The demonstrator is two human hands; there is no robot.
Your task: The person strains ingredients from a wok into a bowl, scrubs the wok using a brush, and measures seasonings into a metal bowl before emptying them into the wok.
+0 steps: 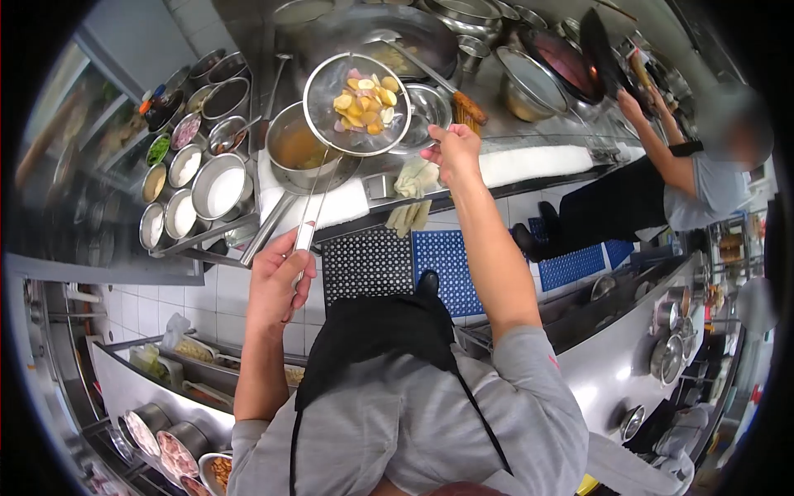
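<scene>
My left hand [282, 277] is wrapped round the handle of a wire-mesh strainer [323, 83]. The strainer is held over a pot of brownish liquid [296, 147] and the counter edge. Sliced yellow and pale pieces, some purplish, [365, 102] lie in its mesh; they look like ginger, garlic and shallot. Just right of the strainer's rim is my right hand [453, 152], its fingers curled together; what they hold, if anything, I cannot make out. Beside that hand stands a metal bowl [430, 106]. Behind the strainer, a ladle [422, 62] rests in a large dark wok [331, 40].
At left, several metal containers of seasonings [222, 188] crowd a shelf. Folded white towels [529, 164] and a cloth [416, 178] lie along the counter edge. To the right, a co-worker [645, 186] handles another wok [597, 54]. Perforated mats [368, 266] cover the floor.
</scene>
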